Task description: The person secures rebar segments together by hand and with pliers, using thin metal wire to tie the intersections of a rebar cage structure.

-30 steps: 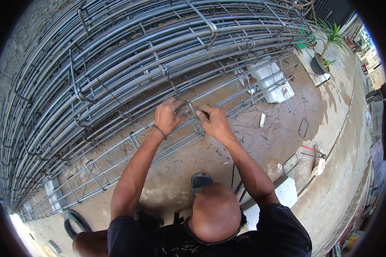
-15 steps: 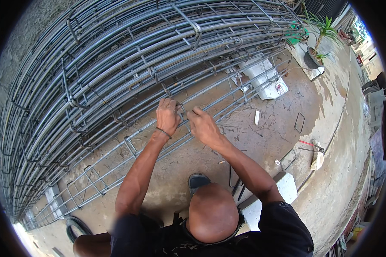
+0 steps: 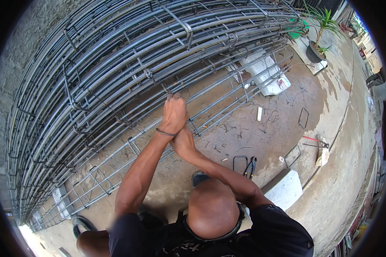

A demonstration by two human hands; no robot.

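A long, narrow rebar cage (image 3: 134, 146) of steel bars and rectangular stirrups runs diagonally before me, low over the floor. At one of its upper bars is my left hand (image 3: 175, 113), its fingers curled closed; what they pinch is too small to make out. My right hand (image 3: 183, 143) is tucked beneath the left wrist, crossing under it, and its fingers are hidden there. A dark band circles the left wrist. Just beyond the hands rises a large stack of rebar cages (image 3: 188, 36).
Pincers (image 3: 251, 167) lie on the floor to the right, beside a white block (image 3: 283, 190). Farther right are a loose rectangular stirrup (image 3: 303, 118) and a red-handled tool (image 3: 316, 141). A white container (image 3: 270, 77) sits under the cage; a potted plant (image 3: 314, 52) stands beyond.
My right hand has moved left and toward me, from beside the left hand to under its wrist. The left hand has shifted slightly right, and the pincers have come into sight.
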